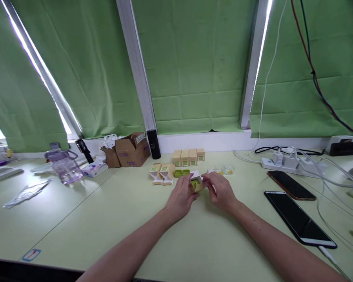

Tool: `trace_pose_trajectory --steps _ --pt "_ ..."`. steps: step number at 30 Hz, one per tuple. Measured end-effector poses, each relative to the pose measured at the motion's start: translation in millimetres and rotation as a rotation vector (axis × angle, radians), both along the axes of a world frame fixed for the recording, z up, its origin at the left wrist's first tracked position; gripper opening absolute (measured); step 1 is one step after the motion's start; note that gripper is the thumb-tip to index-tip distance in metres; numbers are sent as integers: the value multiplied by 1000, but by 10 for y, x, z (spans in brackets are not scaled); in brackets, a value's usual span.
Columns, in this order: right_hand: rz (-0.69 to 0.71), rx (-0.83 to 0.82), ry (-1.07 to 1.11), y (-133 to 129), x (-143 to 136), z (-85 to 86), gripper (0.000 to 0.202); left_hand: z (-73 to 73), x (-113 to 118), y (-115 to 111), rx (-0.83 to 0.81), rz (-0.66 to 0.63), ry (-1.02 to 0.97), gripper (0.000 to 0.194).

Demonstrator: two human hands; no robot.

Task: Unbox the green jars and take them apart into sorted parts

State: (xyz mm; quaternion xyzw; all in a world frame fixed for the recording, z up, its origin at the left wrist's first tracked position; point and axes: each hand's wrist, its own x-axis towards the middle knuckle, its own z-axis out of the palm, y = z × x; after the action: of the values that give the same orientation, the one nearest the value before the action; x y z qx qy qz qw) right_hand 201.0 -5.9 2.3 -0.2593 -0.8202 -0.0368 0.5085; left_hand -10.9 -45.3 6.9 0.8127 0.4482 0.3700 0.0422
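Between my two hands is a small kraft cardboard box [191, 190] with its top open and a green piece [195, 184] inside. My left hand [179, 197] grips the box from the left, thumb low on the near side. From the right, my right hand [220, 190] pinches the box's right edge or flap; its fingertips are partly hidden. Just behind lie two small green square cases [181, 172]. Left of them stand two similar boxes [162, 172] with flaps open. Clear round containers with yellow bits [225, 169] sit beyond my right hand.
Several closed small boxes [188, 157] stand in a row at the back. A brown carton [132, 150], a black cylinder [153, 144] and a purple water bottle [65, 166] are leftward. Two phones [300, 217], a power strip [291, 164] and loose white cables lie rightward.
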Motion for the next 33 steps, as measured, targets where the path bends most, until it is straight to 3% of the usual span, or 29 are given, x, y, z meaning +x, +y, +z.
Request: trace_pose_trajectory --steps 7,15,23,29,33 --pt "66 -36 -33 -33 16 35 25 5 0 6 -38 4 -58 68" --pt "13 40 -256 -52 4 33 38 -34 -25 32 -108 -8 -120 73" --pt "15 36 -229 -72 -10 46 44 -58 -26 63 -104 -21 -171 74" --pt "7 11 -82 -93 -42 62 26 -34 -10 42 -63 -17 -145 71" --pt "-54 -112 -20 -107 -98 29 12 -27 6 1 1 -21 -55 73"
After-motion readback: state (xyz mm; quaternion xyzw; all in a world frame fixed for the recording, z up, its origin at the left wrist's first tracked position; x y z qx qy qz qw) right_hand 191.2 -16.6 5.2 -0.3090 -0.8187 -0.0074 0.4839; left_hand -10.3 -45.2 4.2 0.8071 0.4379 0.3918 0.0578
